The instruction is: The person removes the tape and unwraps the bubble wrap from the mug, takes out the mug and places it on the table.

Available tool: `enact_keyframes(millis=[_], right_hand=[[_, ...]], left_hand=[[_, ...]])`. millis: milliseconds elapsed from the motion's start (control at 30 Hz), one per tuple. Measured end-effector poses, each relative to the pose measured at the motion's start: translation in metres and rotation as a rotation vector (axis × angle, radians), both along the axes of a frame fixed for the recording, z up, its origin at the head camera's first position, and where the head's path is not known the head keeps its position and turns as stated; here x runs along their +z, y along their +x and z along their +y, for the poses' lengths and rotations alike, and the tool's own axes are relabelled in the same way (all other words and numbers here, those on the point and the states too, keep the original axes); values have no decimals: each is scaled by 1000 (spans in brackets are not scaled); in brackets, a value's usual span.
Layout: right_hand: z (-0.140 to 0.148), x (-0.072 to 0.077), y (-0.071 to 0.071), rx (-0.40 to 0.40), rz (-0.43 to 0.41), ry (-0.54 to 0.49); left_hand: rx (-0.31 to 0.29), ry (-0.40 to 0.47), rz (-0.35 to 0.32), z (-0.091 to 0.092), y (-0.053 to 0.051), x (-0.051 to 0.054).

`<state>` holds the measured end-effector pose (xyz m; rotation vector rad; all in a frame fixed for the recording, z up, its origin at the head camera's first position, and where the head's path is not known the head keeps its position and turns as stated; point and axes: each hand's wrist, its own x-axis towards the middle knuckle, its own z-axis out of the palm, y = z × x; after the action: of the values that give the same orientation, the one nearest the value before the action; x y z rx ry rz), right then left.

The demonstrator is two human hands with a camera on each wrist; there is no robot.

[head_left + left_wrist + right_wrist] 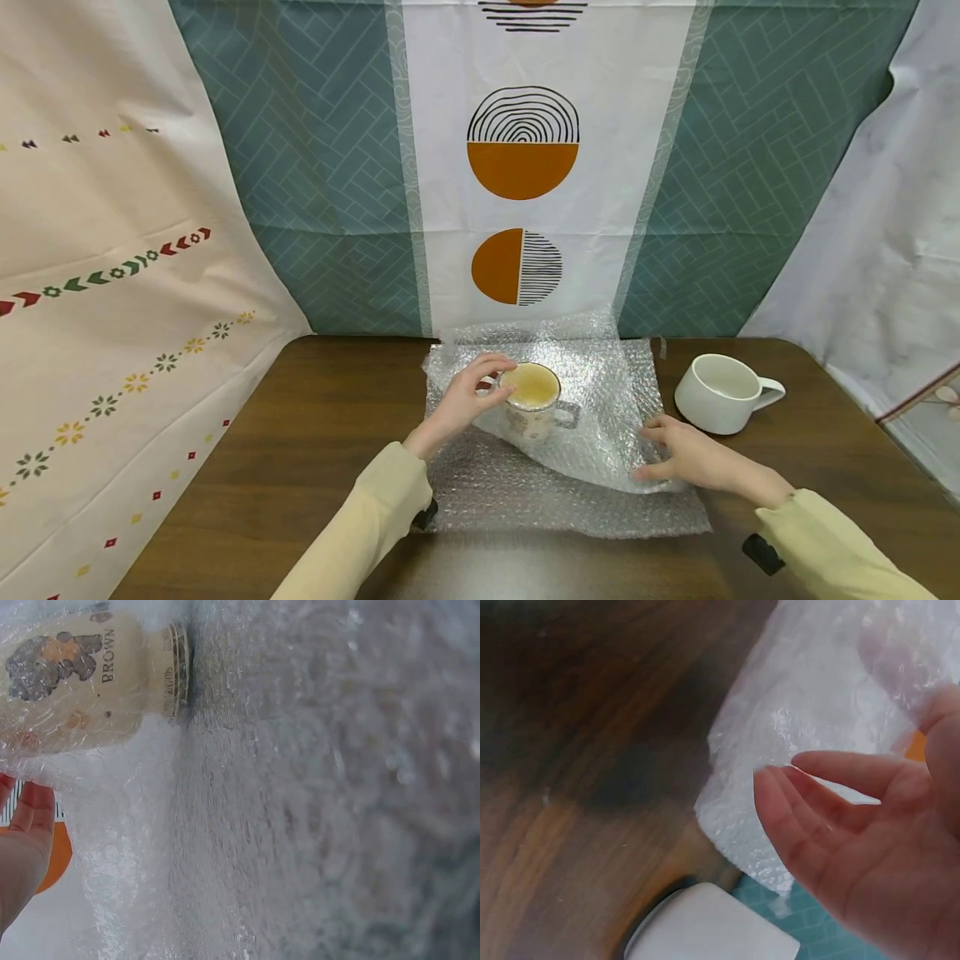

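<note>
A cream mug with a yellowish inside and a dark rim line stands upright on bubble wrap. A loose layer of the wrap covers its front and its handle. Through the film, the left wrist view shows a bear print and lettering on the mug. My left hand is at the mug's left rim, thumb and fingers apart; contact is unclear. My right hand is at the upper wrap layer's right edge. Its thumb shows through the film, apart from the loosely bent fingers.
A plain white mug stands at the right on the brown wooden table, its handle pointing right. Patterned cloths hang behind and along both sides of the table.
</note>
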<state>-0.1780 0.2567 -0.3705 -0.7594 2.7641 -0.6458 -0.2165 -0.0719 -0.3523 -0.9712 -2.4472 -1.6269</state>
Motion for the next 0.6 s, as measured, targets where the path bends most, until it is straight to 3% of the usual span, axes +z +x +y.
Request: enact_keyframes(millis=[167, 400, 600], right_hand=[[5, -10, 2, 52, -32, 21], [3, -24, 4, 60, -29, 65], [6, -21, 4, 55, -72, 6]], left_hand=[[-11, 15, 5, 0, 0, -1], [-12, 1, 9, -1, 0, -1], [-16, 2, 0, -1, 0, 0]])
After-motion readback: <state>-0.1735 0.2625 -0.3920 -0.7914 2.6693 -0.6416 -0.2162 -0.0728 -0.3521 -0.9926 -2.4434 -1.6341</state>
